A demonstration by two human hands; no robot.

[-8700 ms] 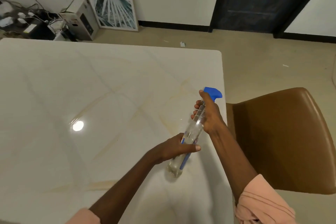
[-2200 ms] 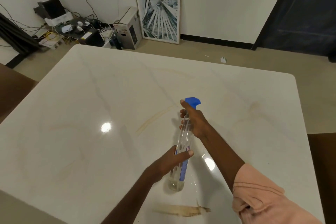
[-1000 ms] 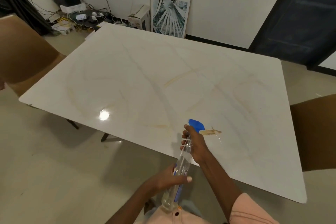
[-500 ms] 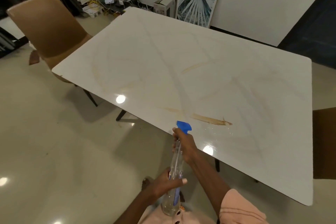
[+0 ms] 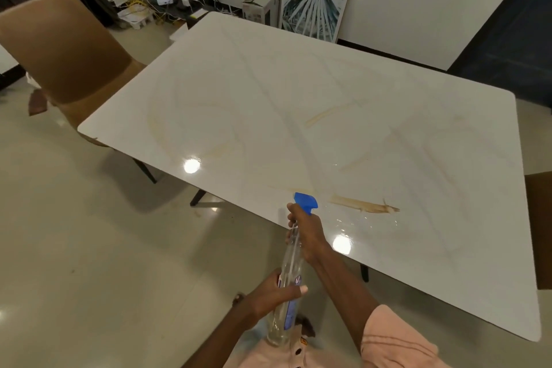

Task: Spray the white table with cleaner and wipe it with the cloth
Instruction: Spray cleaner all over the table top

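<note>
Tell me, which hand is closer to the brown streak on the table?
The right hand: it grips the spray bottle neck just left of the brown streak. The left hand holds the bottle lower down, off the table edge.

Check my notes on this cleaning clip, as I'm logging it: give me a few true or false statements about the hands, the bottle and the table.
1. Both hands hold the spray bottle. True: the right hand grips its neck, the left hand its body.
2. The bottle's trigger head is red. False: it is blue.
3. A cloth lies on the white table. False: no cloth is in view.
4. A brown streak marks the table near the nozzle. True.
5. A brown chair stands at the table's left end. True.
</note>
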